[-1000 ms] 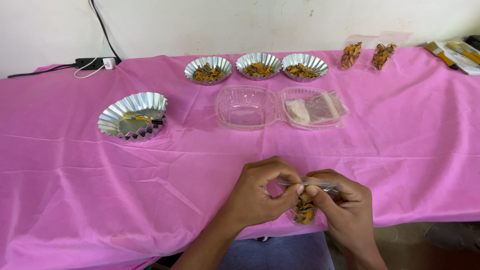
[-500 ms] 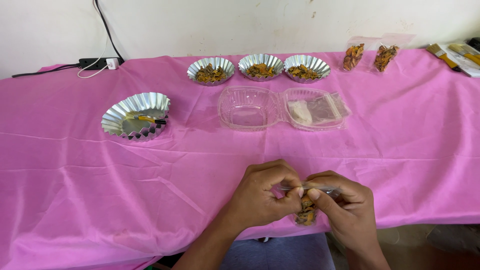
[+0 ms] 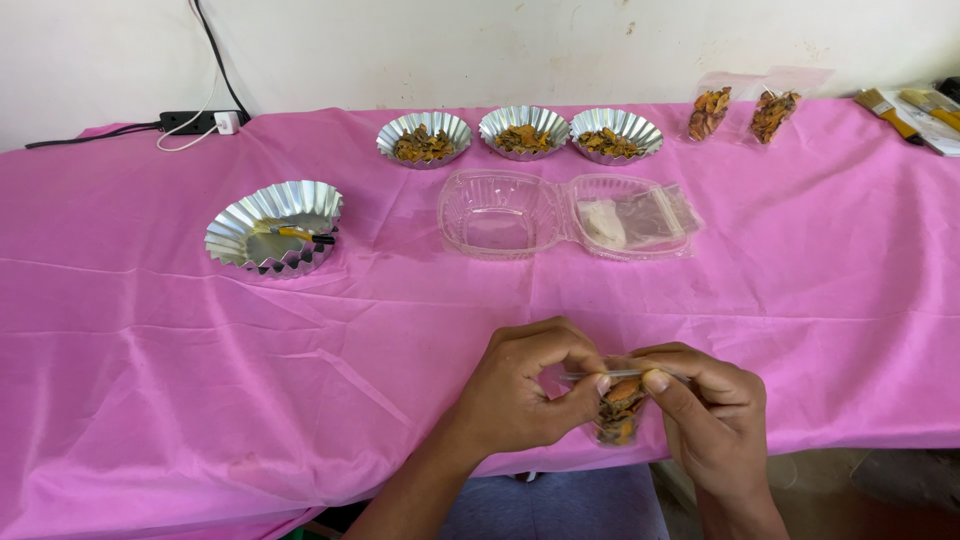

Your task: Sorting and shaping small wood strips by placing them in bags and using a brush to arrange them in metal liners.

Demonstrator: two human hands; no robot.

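Pouch: a small clear plastic pouch (image 3: 620, 408) filled with orange-brown dried pieces is held at the near edge of the worktop (image 3: 150, 400), between both hands.
Left hand: the left hand (image 3: 525, 385) is curled, its grip pressed together on the pouch's top edge, thumb and fingertips pinching from the left.
Right hand: the right hand (image 3: 710, 415) is curled likewise, thumb and forefinger pinching the same top edge from the right; the two thumbs are nearly touching.
Foil cups: three fluted foil cups (image 3: 521, 128) are set in a row at the far side, each holding the same orange-brown pieces.
Large foil dish: a larger fluted foil dish (image 3: 240, 235) is seen to the left, with a small yellow-and-black tool lying in it.
Clamshell box: a clear plastic clamshell box (image 3: 500, 215) lies open in the middle; one half is bare, the other carries whitish plastic bags (image 3: 625, 220).
Filled pouches: two more filled pouches (image 3: 740, 112) are placed far right, side by side.
Cloth: the worktop is covered with a pink cloth.
Power strip: a black power strip (image 3: 195, 121) lies at the far left edge.
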